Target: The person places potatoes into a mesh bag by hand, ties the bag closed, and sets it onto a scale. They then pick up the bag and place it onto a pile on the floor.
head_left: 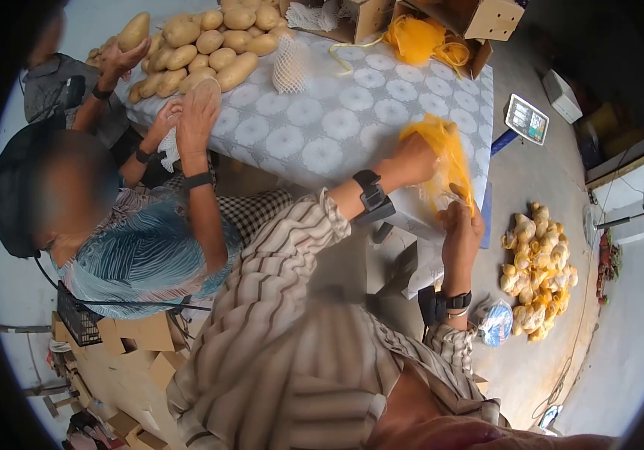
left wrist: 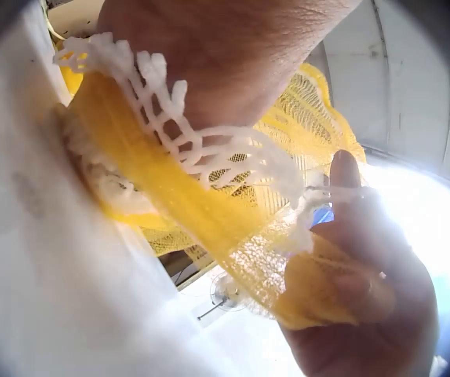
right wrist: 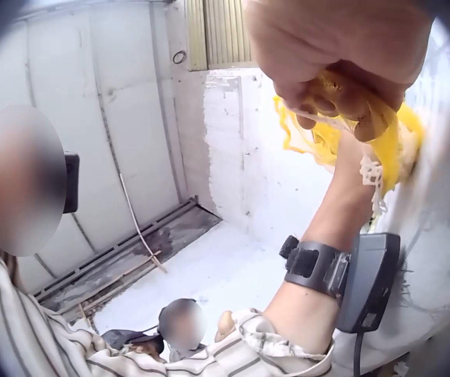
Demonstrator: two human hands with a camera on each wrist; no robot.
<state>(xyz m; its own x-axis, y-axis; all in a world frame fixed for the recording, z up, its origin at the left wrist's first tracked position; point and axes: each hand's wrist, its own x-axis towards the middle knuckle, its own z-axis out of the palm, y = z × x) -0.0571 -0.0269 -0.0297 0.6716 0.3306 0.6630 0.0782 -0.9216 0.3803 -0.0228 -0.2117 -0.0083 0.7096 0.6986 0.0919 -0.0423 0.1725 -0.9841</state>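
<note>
My left hand (head_left: 414,159) reaches into a yellow mesh bag (head_left: 446,150) over the right end of the table. Its fingers are hidden inside the bag, so I cannot tell what they hold. A white foam net sleeve (left wrist: 197,149) lies against the left wrist, inside the yellow mesh. Close beside it, my right hand (head_left: 461,231) grips the bag's edge; in the right wrist view its curled fingers (right wrist: 366,118) pinch the yellow mesh.
Large potatoes (head_left: 209,45) are piled at the table's far left, where another person's hands (head_left: 198,116) hold one. A foam sleeve (head_left: 290,66) and yellow mesh bags (head_left: 416,39) lie on the patterned tablecloth (head_left: 322,142). Bagged potatoes (head_left: 540,277) sit on the floor near a scale (head_left: 527,120).
</note>
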